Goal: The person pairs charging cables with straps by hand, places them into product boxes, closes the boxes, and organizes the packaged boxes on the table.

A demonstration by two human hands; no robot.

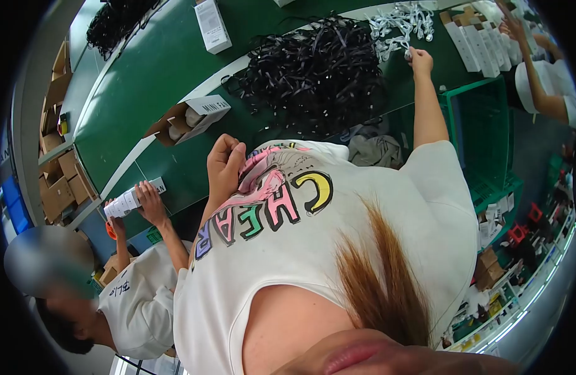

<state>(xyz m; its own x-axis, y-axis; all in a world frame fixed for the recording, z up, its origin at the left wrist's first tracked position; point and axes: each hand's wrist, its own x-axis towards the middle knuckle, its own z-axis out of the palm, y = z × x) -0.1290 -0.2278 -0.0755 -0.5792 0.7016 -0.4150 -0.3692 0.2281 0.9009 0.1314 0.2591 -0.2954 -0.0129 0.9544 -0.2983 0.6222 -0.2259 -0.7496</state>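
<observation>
My right hand (420, 62) reaches out to the far side of the green table, its fingers pinched on the end of a white cable (407, 55) at the edge of a pile of bundled white cables (403, 24). Beside that pile lies a big tangled heap of black straps (319, 69). My left hand (226, 164) is curled into a fist close to my chest; whatever it may hold is hidden. Near it stands an open carton (214, 106) marked MINI FAN, with pale rounded things inside.
On the left, a co-worker's hands hold a white box (128, 201). Another white box (212, 26) lies farther back. Several white boxes (472, 44) stand at right near another person's arms. A green crate (478, 134) and grey cloth (376, 152) are by the table edge.
</observation>
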